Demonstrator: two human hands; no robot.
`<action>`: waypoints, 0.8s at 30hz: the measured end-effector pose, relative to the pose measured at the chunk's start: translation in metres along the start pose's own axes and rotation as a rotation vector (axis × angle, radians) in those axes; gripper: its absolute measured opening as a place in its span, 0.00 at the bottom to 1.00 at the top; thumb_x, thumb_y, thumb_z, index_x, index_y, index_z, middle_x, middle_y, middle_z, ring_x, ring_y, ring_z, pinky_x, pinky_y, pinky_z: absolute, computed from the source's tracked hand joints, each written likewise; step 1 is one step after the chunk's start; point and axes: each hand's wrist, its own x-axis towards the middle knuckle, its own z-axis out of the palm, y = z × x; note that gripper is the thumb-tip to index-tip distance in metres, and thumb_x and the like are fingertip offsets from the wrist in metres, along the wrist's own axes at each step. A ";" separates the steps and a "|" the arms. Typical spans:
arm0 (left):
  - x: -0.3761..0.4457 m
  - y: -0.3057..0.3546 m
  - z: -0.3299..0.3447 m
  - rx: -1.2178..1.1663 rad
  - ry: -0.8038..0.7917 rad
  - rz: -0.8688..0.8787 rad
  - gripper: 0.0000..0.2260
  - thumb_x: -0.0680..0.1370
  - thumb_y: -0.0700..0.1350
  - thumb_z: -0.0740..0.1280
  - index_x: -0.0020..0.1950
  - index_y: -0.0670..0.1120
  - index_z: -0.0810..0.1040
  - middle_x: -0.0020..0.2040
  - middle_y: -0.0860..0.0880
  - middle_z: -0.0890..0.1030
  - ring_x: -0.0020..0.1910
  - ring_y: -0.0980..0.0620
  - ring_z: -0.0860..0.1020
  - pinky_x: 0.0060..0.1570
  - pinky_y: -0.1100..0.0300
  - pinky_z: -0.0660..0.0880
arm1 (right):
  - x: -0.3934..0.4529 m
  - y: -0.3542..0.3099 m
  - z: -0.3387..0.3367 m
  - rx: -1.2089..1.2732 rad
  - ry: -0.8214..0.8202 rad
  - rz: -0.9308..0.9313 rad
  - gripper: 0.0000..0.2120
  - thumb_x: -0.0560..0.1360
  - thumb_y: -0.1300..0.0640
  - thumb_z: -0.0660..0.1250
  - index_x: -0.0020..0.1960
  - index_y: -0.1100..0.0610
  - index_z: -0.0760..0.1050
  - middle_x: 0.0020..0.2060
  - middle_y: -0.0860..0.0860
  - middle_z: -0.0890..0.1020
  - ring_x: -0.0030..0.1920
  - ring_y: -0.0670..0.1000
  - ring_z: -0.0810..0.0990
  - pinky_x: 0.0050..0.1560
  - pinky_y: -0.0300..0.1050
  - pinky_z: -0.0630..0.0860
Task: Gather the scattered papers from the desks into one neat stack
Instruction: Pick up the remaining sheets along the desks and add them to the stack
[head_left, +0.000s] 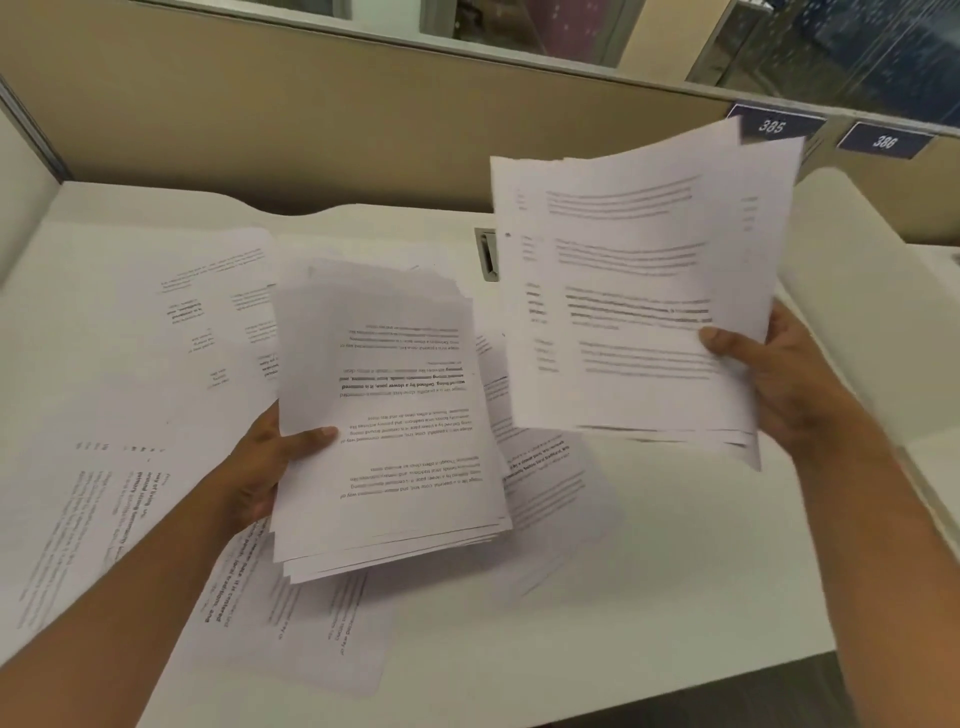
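My left hand (262, 462) grips a thick bundle of printed sheets (384, 415) by its left edge, thumb on top, holding it above the white desk (675, 571). My right hand (779, 379) holds a second bundle of papers (634, 291) by its right edge, raised and tilted up to the right of the first. The two bundles are apart. More loose printed sheets (130, 389) lie spread over the left half of the desk, and several others (311, 623) lie under and below the left bundle.
A tan partition wall (363, 119) closes the back of the desk, with number plates 385 (771, 126) and 386 (883, 141). A cable slot (487, 254) is set in the desk. A second desk surface (872, 291) adjoins at the right.
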 end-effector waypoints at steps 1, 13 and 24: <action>0.000 0.000 0.004 -0.001 -0.012 -0.007 0.25 0.74 0.40 0.78 0.68 0.57 0.82 0.62 0.46 0.91 0.55 0.39 0.91 0.45 0.44 0.89 | 0.000 0.008 0.019 0.002 -0.018 0.014 0.19 0.77 0.72 0.71 0.61 0.53 0.82 0.57 0.52 0.90 0.53 0.51 0.90 0.50 0.45 0.86; -0.011 0.015 0.037 0.011 -0.151 0.027 0.17 0.73 0.43 0.78 0.59 0.59 0.91 0.61 0.41 0.90 0.51 0.44 0.92 0.43 0.47 0.89 | -0.011 0.088 0.152 -0.255 -0.170 0.299 0.38 0.72 0.51 0.83 0.76 0.47 0.69 0.69 0.51 0.81 0.66 0.54 0.83 0.66 0.60 0.82; -0.014 0.017 0.031 -0.165 -0.119 -0.035 0.21 0.88 0.59 0.60 0.71 0.53 0.87 0.69 0.41 0.87 0.63 0.40 0.89 0.53 0.45 0.88 | -0.014 0.113 0.178 -0.312 -0.225 0.163 0.27 0.72 0.58 0.83 0.69 0.53 0.80 0.61 0.48 0.88 0.60 0.49 0.87 0.66 0.51 0.82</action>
